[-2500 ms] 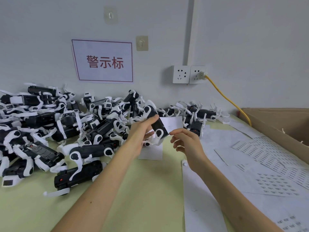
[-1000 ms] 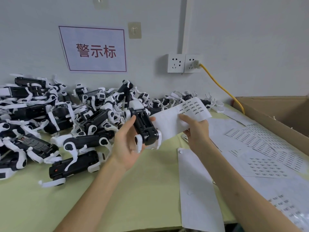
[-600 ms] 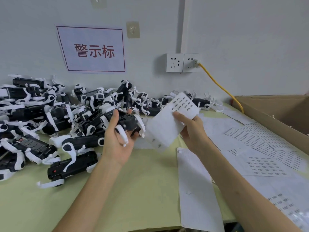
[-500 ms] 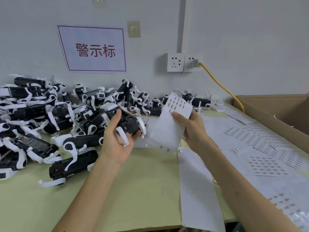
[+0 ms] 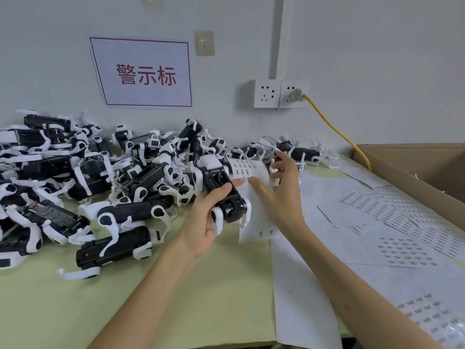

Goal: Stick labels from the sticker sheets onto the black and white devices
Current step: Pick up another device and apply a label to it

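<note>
Your left hand (image 5: 201, 222) is closed around one black and white device (image 5: 221, 190), holding it up above the middle of the worktop (image 5: 176, 298) with its dark underside turned toward you. A sticker sheet (image 5: 254, 197) sits just behind the device, pinned there against it. Your right hand (image 5: 281, 195) lies on the sheet with fingers spread and loose, gripping nothing firmly; the thumb and forefinger rest near the printed rows at the sheet's upper end.

By the look of it, you are at the picking stage: a label has yet to be lifted from the sheet, and the device shows no fresh label that can be made out. The next move calls for you to catch the edge of one small label with a fingertip, peel it without curling it, then press it flat on the device's dark face while your left hand keeps the body steady.

The remaining devices (image 5: 88, 177) are heaped along the far left edge of the worktop, against the wall. More sticker sheets (image 5: 392, 222) lie spread over the right side, reaching to the near right corner. A cardboard box (image 5: 427, 172) stands at the right edge. On the wall hang a sign (image 5: 143, 71) with red characters and a pair of sockets (image 5: 279, 93), one feeding a yellow cable (image 5: 337, 132).
</note>
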